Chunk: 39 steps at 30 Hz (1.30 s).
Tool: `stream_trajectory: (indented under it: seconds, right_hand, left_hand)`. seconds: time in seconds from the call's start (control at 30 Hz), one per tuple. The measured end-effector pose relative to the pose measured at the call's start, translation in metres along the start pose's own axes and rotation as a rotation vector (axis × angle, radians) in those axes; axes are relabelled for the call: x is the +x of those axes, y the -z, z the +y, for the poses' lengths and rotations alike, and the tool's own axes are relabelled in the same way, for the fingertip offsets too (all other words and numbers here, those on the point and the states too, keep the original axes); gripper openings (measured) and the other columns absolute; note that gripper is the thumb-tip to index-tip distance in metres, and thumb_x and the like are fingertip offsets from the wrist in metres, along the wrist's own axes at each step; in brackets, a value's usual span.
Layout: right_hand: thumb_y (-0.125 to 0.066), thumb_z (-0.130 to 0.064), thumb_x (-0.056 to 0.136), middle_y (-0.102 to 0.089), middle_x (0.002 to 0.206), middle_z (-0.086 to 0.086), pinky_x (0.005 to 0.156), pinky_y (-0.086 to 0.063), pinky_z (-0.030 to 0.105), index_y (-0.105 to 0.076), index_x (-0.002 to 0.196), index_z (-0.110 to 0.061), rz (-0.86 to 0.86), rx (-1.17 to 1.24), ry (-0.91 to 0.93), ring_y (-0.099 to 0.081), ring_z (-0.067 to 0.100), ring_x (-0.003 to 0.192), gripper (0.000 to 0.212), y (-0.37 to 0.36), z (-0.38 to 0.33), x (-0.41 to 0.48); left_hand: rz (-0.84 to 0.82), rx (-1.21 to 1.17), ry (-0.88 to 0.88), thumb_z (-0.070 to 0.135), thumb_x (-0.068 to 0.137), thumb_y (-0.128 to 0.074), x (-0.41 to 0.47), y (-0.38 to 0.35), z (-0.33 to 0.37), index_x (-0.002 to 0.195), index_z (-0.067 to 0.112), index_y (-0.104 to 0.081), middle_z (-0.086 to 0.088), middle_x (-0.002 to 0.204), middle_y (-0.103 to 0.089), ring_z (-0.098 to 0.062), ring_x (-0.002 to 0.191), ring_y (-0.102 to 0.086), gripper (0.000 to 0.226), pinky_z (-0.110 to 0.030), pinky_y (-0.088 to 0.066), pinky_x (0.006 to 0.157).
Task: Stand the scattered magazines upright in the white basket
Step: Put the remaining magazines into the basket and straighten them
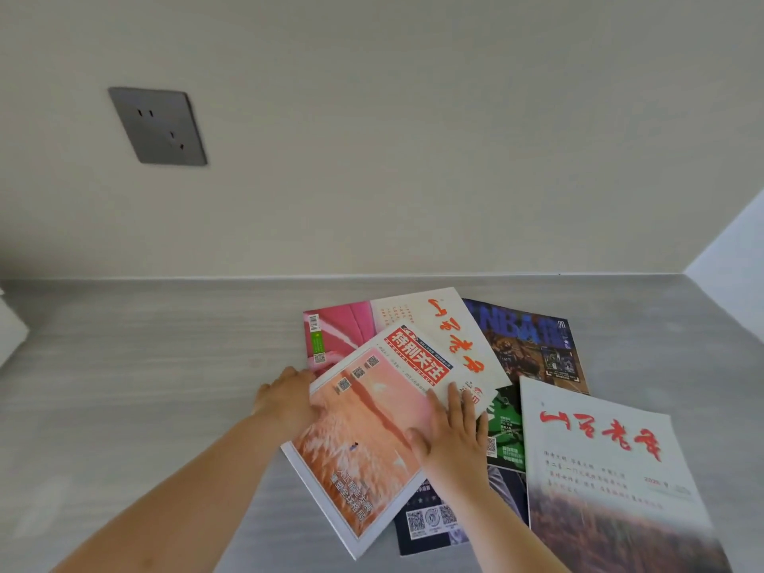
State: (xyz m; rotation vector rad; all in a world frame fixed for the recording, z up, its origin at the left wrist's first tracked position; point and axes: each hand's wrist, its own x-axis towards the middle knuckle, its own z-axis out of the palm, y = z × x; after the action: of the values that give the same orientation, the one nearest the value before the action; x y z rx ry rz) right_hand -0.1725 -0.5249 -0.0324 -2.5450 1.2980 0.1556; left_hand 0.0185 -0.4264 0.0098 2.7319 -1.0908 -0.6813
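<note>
Several magazines lie overlapping on the grey table (165, 386). On top is an orange-pink magazine (364, 440) with a red title block. My left hand (285, 397) holds its left edge, with the fingertips tucked out of sight under the cover. Flat on its right side rests my right hand (450, 434), fingers straight. Beneath it lie a white magazine with red script (446, 328), a pink one (335, 328) and a dark blue NBA magazine (533, 345). Another white magazine with red script (607, 469) lies at the right. A white object (10, 332), cut off at the left frame edge, may be the basket.
A beige wall runs along the table's back edge, with a grey power socket (159, 126) on it at the upper left. A side wall closes the table at the right. Bare tabletop stretches left of the magazine pile.
</note>
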Motion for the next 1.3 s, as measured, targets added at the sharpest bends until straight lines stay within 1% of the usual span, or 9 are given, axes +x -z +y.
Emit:
stream_trajectory:
  seconds: [0.13, 0.27, 0.37, 0.5, 0.6, 0.73, 0.9, 1.13, 1.3]
  right_hand:
    - [-0.034, -0.052, 0.088, 0.012, 0.155, 0.009, 0.114, 0.009, 0.042, 0.001, 0.143, -0.024, 0.029, 0.131, -0.035, 0.013, 0.027, 0.142, 0.071, 0.005, -0.001, -0.004]
    - [-0.056, -0.027, 0.083, 0.009, 0.154, 0.009, 0.114, -0.013, 0.047, 0.000, 0.143, -0.020, 0.152, 0.575, -0.179, 0.003, 0.031, 0.142, 0.082, 0.016, -0.014, -0.014]
    - [-0.058, -0.012, 0.081, -0.007, 0.153, 0.012, 0.107, -0.031, 0.056, -0.005, 0.143, -0.019, 0.282, 0.946, -0.290, -0.015, 0.034, 0.140, 0.082, 0.025, -0.026, -0.020]
    - [-0.056, -0.004, 0.083, -0.036, 0.144, 0.015, 0.104, -0.035, 0.047, -0.012, 0.143, -0.014, 0.244, 1.335, -0.331, -0.039, 0.033, 0.129, 0.074, 0.042, -0.048, -0.021]
    - [-0.049, 0.000, 0.084, -0.060, 0.116, 0.014, 0.090, -0.049, 0.046, -0.039, 0.131, -0.016, 0.172, 1.359, -0.281, -0.057, 0.030, 0.105, 0.050, 0.057, -0.075, -0.021]
    - [-0.047, 0.001, 0.083, -0.063, 0.083, 0.004, 0.043, -0.049, 0.021, -0.058, 0.088, -0.022, 0.114, 1.337, -0.114, -0.065, 0.015, 0.067, 0.027, 0.083, -0.123, -0.020]
    - [-0.050, 0.004, 0.083, -0.063, 0.080, 0.004, 0.059, -0.054, 0.029, -0.058, 0.091, -0.008, 0.032, 1.325, 0.051, -0.063, 0.026, 0.074, 0.016, 0.097, -0.207, -0.009]
    - [-0.050, 0.006, 0.083, -0.062, 0.087, 0.004, 0.059, -0.051, 0.023, -0.054, 0.079, -0.016, -0.011, 1.218, 0.319, -0.060, 0.017, 0.073, 0.023, 0.112, -0.343, -0.002]
    - [-0.050, 0.005, 0.083, -0.060, 0.092, 0.003, 0.061, -0.051, 0.021, -0.054, 0.095, -0.015, -0.002, 1.132, 0.499, -0.059, 0.018, 0.083, 0.023, 0.123, -0.425, -0.001]
  left_hand:
    - [0.095, -0.147, -0.013, 0.019, 0.090, -0.043, -0.016, -0.008, 0.004, 0.120, 0.017, -0.040, -0.011, 0.117, -0.059, -0.031, 0.104, -0.058, 0.030, -0.035, -0.046, 0.087]
    - [0.175, -0.259, -0.112, 0.018, 0.090, -0.041, -0.033, -0.004, -0.004, 0.116, 0.024, -0.038, -0.007, 0.087, -0.066, -0.029, 0.075, -0.061, 0.027, -0.032, -0.048, 0.064]
    - [0.224, -0.406, -0.154, 0.016, 0.088, -0.043, -0.048, 0.006, -0.016, 0.097, 0.029, -0.044, 0.001, 0.074, -0.059, -0.025, 0.067, -0.058, 0.016, -0.028, -0.044, 0.057]
    - [0.275, -0.690, -0.156, 0.007, 0.086, -0.044, -0.069, 0.019, -0.038, 0.070, 0.032, -0.040, 0.004, 0.068, -0.058, -0.015, 0.060, -0.056, 0.030, -0.024, -0.043, 0.050]
    - [0.355, -0.879, -0.184, 0.003, 0.084, -0.047, -0.085, 0.032, -0.058, 0.071, 0.032, -0.044, 0.009, 0.068, -0.059, -0.011, 0.058, -0.057, 0.032, -0.018, -0.044, 0.047]
    - [0.498, -1.014, -0.226, 0.000, 0.085, -0.044, -0.099, 0.055, -0.098, 0.076, 0.035, -0.050, 0.024, 0.065, -0.064, 0.005, 0.056, -0.056, 0.037, -0.009, -0.043, 0.050]
    - [0.634, -1.080, -0.226, -0.003, 0.088, -0.037, -0.115, 0.088, -0.162, 0.091, 0.049, -0.053, 0.028, 0.085, -0.065, 0.017, 0.081, -0.058, 0.055, 0.002, -0.044, 0.063]
    - [0.891, -0.979, -0.103, -0.001, 0.083, -0.054, -0.133, 0.129, -0.266, 0.092, 0.028, -0.065, 0.015, 0.079, -0.064, 0.002, 0.071, -0.060, 0.032, 0.003, -0.042, 0.062]
    - [1.079, -0.960, 0.053, -0.004, 0.079, -0.058, -0.133, 0.154, -0.326, 0.091, 0.004, -0.068, 0.001, 0.075, -0.062, -0.013, 0.068, -0.057, 0.017, 0.006, -0.039, 0.056]
